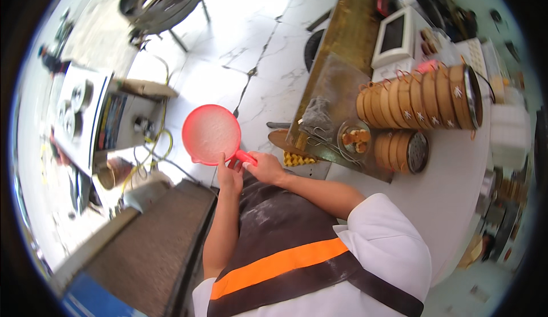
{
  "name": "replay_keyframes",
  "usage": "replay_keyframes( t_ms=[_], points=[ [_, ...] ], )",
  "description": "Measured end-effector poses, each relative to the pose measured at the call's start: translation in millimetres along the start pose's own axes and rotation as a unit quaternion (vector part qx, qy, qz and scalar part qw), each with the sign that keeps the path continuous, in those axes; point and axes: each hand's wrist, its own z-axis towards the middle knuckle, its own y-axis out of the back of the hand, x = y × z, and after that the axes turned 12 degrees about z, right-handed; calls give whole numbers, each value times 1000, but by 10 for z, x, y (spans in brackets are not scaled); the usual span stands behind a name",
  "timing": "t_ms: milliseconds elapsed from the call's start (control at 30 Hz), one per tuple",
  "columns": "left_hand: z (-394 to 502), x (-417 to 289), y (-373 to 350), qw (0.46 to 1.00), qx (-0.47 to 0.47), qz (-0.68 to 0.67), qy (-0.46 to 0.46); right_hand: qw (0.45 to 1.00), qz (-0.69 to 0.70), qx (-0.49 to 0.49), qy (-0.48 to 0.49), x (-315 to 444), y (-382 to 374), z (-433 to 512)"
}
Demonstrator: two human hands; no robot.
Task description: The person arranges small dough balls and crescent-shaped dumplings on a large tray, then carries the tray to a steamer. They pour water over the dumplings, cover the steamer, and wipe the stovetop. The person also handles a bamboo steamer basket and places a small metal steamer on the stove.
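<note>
A red plastic dipper (240,139) is held out in front of my dark apron. Inside it is a pale, cloudy content (212,129) with a bubbly look, perhaps a liquid. My right hand (266,169) grips the dipper's short handle, its thumb along the top. At the near rim, my left hand (230,176) steadies the bowl with the thumb on the edge; its other fingers are partly hidden underneath. White tile floor (205,77) lies below the dipper.
Stacked bamboo steamers (411,98) and a shorter stack (396,151) stand at right, beside tongs (332,145) and a bowl of food pieces (356,139). A white cart (81,145) and yellow hose (165,139) are at left; a round metal stove (160,6) stands farther off.
</note>
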Motion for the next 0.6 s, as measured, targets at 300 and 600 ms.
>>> replay_keyframes(
  t_ms=[300, 600],
  points=[
    [405, -1216, -955, 983, 65, 170, 18, 981, 45, -185, 24, 19, 702, 147],
    [917, -1838, -2035, 906, 126, 402, 43, 860, -261, -396, -186, -1423, 1260, -482]
  ],
)
